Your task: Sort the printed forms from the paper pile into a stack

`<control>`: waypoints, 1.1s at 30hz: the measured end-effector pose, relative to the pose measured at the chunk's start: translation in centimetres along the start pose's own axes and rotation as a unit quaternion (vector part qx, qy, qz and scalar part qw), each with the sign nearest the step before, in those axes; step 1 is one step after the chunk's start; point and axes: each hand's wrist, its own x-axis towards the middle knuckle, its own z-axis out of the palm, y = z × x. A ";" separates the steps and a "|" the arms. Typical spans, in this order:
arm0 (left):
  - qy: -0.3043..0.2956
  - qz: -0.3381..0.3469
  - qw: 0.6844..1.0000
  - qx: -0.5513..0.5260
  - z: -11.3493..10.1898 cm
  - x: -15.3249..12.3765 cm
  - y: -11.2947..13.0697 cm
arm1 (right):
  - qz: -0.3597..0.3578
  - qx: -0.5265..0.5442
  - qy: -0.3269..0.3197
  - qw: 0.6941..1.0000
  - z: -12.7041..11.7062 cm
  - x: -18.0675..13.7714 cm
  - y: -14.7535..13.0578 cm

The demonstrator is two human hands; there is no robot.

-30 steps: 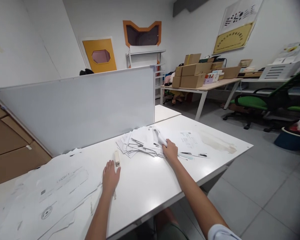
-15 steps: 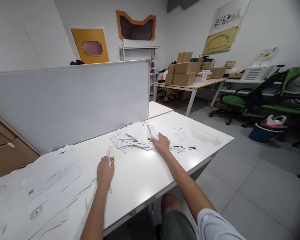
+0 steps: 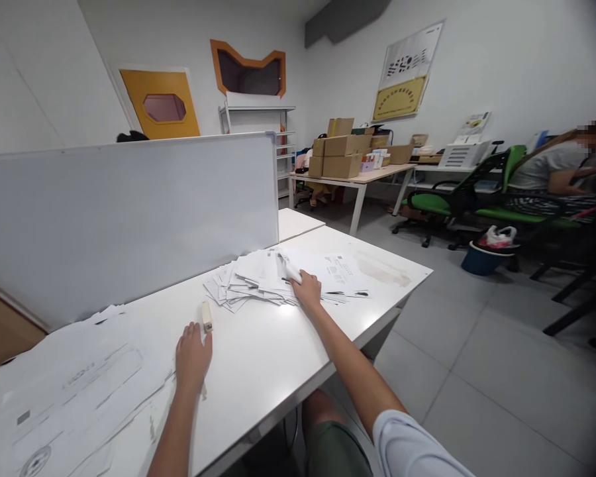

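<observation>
My right hand (image 3: 306,289) reaches to a loose pile of white printed papers (image 3: 251,281) and pinches a paper sheet (image 3: 290,269) whose near edge is lifted and curled. Its fingertips are partly hidden by the sheet. To the right of that hand, more printed sheets (image 3: 340,271) lie flat with dark marks along their near edges. My left hand (image 3: 193,352) rests on the white table (image 3: 258,358) with fingers stretched out, holding nothing. Just beyond its fingertips is a small cream-coloured block (image 3: 206,317); whether they touch is hard to tell.
Large printed sheets (image 3: 84,391) are spread at the left. A whiteboard-like divider (image 3: 139,218) stands along the table's far edge. Cardboard boxes (image 3: 342,165) sit on a table behind. At right are green chairs (image 3: 427,202), a blue bin (image 3: 484,260) and a seated person (image 3: 551,169).
The view has swung to the right, bringing the seated person into sight. The sheet in my right hand looks more tightly curled. My left hand stays beside the block.
</observation>
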 end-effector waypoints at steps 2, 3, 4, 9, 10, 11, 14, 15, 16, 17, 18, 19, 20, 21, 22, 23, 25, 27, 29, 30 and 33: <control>-0.004 -0.005 1.000 -0.006 0.0 0.1 -0.1 | 0.009 0.009 0.007 1.000 -0.3 -0.1 -0.1; -0.005 -0.008 1.000 -0.009 0.1 0.2 -0.1 | 0.017 0.016 0.011 1.000 -0.5 -0.1 -0.1; -0.005 -0.010 1.000 -0.013 0.1 0.2 -0.1 | 0.026 0.025 0.013 0.999 -0.7 -0.2 -0.1; 0.009 -0.010 1.000 -0.016 0.4 0.4 -0.2 | 0.059 0.076 0.014 0.995 -1.4 -0.5 -0.2; 0.012 -0.009 1.000 -0.014 0.5 0.4 -0.3 | 0.059 0.083 0.014 0.995 -1.4 -0.5 -0.2; 0.014 -0.008 1.000 -0.013 0.5 0.4 -0.3 | 0.058 0.088 0.014 0.994 -1.5 -0.5 -0.2; 0.014 -0.006 1.000 -0.012 0.5 0.4 -0.3 | 0.060 0.099 0.008 0.993 -1.4 -0.4 -0.1; 0.012 -0.006 1.000 -0.013 0.4 0.4 -0.4 | 0.064 0.101 0.006 0.993 -1.4 -0.3 -0.1; 0.010 -0.007 1.000 -0.014 0.4 0.4 -0.3 | 0.068 0.102 0.005 0.992 -1.3 -0.3 0.0; 0.008 -0.009 1.000 -0.014 0.3 0.4 -0.3 | 0.073 0.104 0.005 0.992 -1.3 -0.2 0.0; 0.007 -0.011 1.000 -0.014 0.2 0.4 -0.3 | 0.074 0.107 0.003 0.992 -1.3 -0.2 0.1; 0.006 -0.012 1.000 -0.013 0.1 0.4 -0.3 | 0.075 0.111 0.002 0.991 -1.2 -0.1 0.1; 0.004 -0.012 1.000 -0.011 0.1 0.4 -0.3 | 0.075 0.115 0.002 0.991 -1.2 -0.1 0.2; 0.001 -0.011 1.000 -0.009 0.0 0.5 -0.4 | 0.075 0.119 0.003 0.990 -1.1 0.0 0.2; -0.002 -0.009 1.000 -0.005 0.0 0.5 -0.4 | 0.074 0.124 0.006 0.990 -1.0 0.0 0.3; -0.004 -0.007 1.000 -0.002 0.0 0.5 -0.4 | 0.073 0.128 0.009 0.989 -1.0 0.0 0.3; -0.005 -0.001 1.000 0.002 0.1 0.7 -0.5 | 0.068 0.140 0.016 0.988 -0.8 0.0 0.5; 0.000 0.002 1.000 0.005 0.2 0.8 -0.7 | 0.048 0.155 0.017 0.987 -0.7 -0.2 0.6; 0.006 0.001 1.000 0.006 0.3 0.9 -0.8 | 0.024 0.165 0.017 0.986 -0.6 -0.4 0.6; 0.008 0.002 1.000 0.006 0.3 0.9 -0.9 | 0.014 0.171 0.017 0.985 -0.6 -0.5 0.7; 0.006 0.004 1.000 0.002 0.4 1.0 -0.9 | -0.020 0.192 0.033 0.981 -0.4 -0.6 0.6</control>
